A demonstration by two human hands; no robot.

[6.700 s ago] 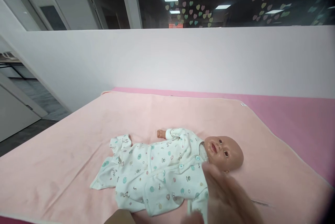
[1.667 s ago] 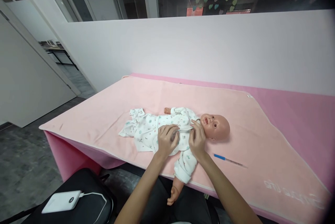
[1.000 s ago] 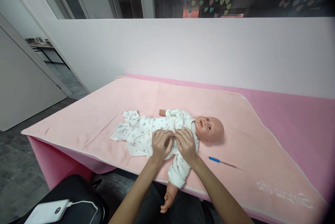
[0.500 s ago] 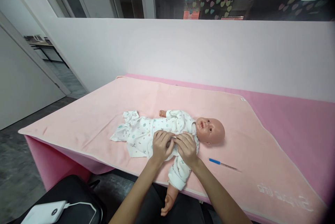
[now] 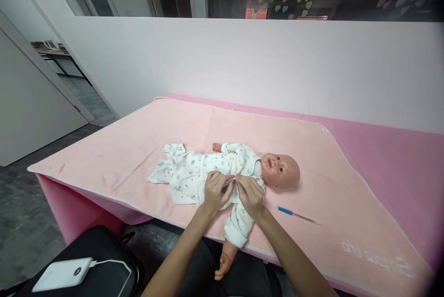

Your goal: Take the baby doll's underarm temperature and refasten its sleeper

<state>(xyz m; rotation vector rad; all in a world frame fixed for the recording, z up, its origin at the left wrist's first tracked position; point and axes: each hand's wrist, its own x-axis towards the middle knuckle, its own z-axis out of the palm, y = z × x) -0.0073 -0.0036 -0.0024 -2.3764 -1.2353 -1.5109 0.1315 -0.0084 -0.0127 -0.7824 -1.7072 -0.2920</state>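
Both hands' grip point(image 5: 235, 177) pinches the doll's romper point(image 5: 194, 172); blanket lettering point(image 5: 376, 253) unreadable.

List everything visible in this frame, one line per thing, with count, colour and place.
Doll: one, lying on its back mid-blanket, head to the right.
Romper: one, white with small prints, on the doll.
Blanket: one, pale pink, spread over the table.
Table cover: one, deeper pink, under the blanket.
Thermometer: one, thin with a blue end, on the blanket right of the doll.
Power bank: one, white, on a black bag at lower left.
Left hand: pinching the romper front.
Right hand: pinching the romper front beside it.
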